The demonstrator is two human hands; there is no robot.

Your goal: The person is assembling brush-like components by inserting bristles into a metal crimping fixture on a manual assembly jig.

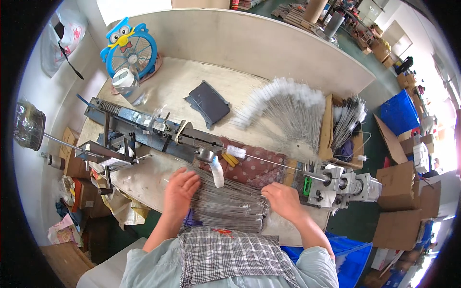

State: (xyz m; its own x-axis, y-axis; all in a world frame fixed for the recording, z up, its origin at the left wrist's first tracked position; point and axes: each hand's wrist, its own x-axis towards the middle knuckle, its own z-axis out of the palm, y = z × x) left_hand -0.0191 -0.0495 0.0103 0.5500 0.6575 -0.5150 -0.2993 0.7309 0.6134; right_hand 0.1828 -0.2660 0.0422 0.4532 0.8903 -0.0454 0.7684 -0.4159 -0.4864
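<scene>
My left hand (181, 191) hovers at the left end of a bundle of thin metal wires (225, 201), its fingers stretched out and holding nothing visible. Over the bundle's right end, my right hand (282, 199) has its fingers pinched together; whatever is between them is too small to make out. Just beyond the hands, a white bristle brush (236, 151) sits on a thin wire between a long metal bench machine (168, 132) and a spindle unit (336, 185). A crank with a white handle (217, 174) projects from the machine toward me, between my hands.
Finished-looking white brushes (293, 105) lie fanned out at the back right, beside a cardboard box (328, 129) of more brushes. A dark phone-like slab (210, 102), a blue fan (130, 54) and a clear jar (126, 81) stand farther back. A low partition (249, 41) borders the table.
</scene>
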